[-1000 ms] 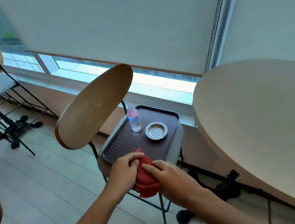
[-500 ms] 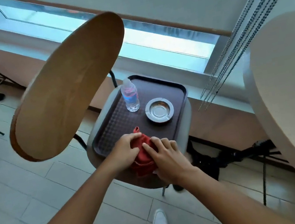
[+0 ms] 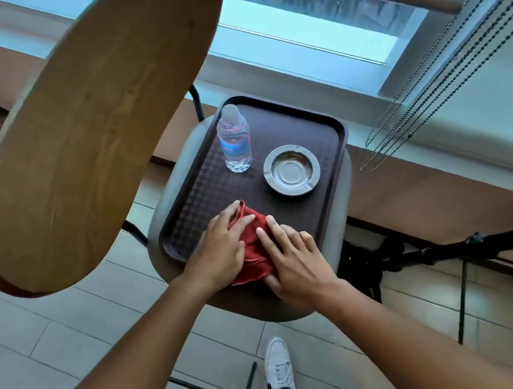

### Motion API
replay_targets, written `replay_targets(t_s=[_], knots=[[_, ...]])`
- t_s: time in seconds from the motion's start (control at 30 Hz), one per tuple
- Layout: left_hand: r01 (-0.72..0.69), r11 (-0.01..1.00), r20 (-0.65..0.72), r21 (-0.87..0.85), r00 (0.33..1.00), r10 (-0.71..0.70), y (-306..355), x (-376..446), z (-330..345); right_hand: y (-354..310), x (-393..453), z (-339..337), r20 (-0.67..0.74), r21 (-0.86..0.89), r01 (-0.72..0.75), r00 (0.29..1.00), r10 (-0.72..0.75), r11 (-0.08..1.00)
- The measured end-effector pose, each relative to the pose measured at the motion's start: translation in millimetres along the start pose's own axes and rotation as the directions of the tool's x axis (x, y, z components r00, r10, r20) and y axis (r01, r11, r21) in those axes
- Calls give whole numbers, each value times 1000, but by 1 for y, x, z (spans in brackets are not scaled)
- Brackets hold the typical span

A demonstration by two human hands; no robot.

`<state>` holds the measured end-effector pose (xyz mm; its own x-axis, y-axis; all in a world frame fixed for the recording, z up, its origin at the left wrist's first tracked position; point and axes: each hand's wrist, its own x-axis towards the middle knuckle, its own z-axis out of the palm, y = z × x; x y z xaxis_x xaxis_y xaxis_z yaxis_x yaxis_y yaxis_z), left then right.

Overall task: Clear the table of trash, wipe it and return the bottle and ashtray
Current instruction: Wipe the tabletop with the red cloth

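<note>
A: Where's your cloth (image 3: 252, 246) right now?

B: On the near edge of the tray (image 3: 328, 202), bunched up, part of it hanging over the tray's rim toward you. It's red and creased, and both your hands are on it.

A: How are your fingers set?

B: Your left hand (image 3: 217, 252) lies flat on the cloth's left side, fingers spread a little and stretched toward the tray's middle, palm down. Your right hand (image 3: 294, 263) covers the cloth's right side, fingers close together and laid forward, with the thumb tucked under the cloth's near edge. Neither hand is pinching; they press on it.

A: And the bottle (image 3: 234, 140)?

B: Upright at the tray's far left corner, clear, with a blue label and its cap on. It stands well apart from your hands.

A: The ashtray (image 3: 291, 170)?

B: Just right of the bottle, toward the tray's right side, round and metal. It sits between the bottle and the tray's right rim, not touching either, and clear of the cloth.

A: What holds the tray?

B: A grey seat (image 3: 342, 213), with the tray resting square on top. The chair's wooden back (image 3: 92, 127) stands left of the tray. Right of the tray, bead cords (image 3: 452, 70) hang by the window. Below the tray, on the tiled floor, you can see your white shoes (image 3: 278, 367).
</note>
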<state>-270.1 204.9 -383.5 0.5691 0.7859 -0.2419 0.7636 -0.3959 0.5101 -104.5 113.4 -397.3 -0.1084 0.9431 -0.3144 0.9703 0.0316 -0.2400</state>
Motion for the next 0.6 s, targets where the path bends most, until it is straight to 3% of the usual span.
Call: replay_targets(t_s=[0.1,0.23,0.4,0.6], knots=[[-73,972,52,224,997,63,-9,0,10,5,-5,7,-31,33,20,999,-19,999],[-125,933,148,337,986,79,-19,-4,23,12,-12,13,-14,-13,14,1000,-14,1000],[-101,926,175,364,984,38,-23,-8,31,15,-15,14,14,-4,8,1000,-8,1000],[-22,975,143,222,990,-11,-3,-8,15,14,-18,-8,56,37,-8,998,6,999]])
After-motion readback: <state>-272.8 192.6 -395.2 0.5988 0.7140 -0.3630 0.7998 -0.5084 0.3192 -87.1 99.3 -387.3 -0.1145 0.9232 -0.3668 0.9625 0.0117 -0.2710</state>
